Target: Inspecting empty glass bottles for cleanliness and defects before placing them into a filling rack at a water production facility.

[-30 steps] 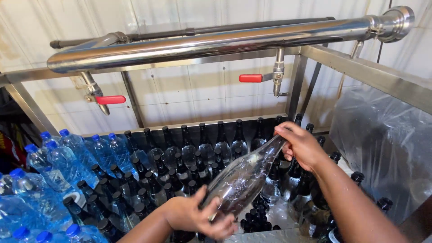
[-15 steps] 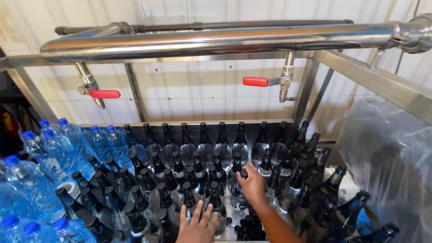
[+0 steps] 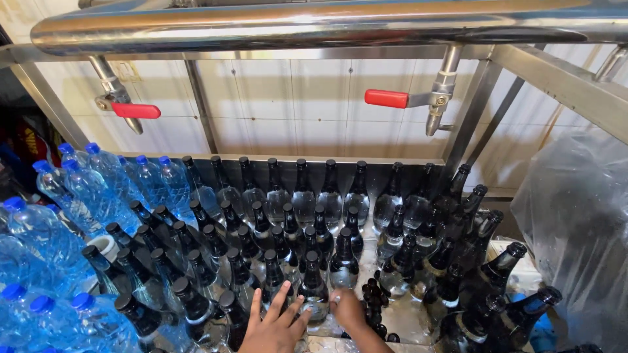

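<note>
Only 2 bare hands and a short stretch of the right forearm show at the bottom edge of the view. The left hand (image 3: 275,327) wears no glove, ring or watch, and its 5 fingers are uncovered, with short plain nails. The right hand (image 3: 348,310) is likewise bare. No sleeve, cuff or strap reaches the part of the forearm in view.

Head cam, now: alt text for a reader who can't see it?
Two bare hands, left hand spread open and right hand on a dark-capped glass bottle, reach into rows of similar bottles under a steel pipe with red-handled taps; blue-capped plastic bottles crowd the left.
</note>
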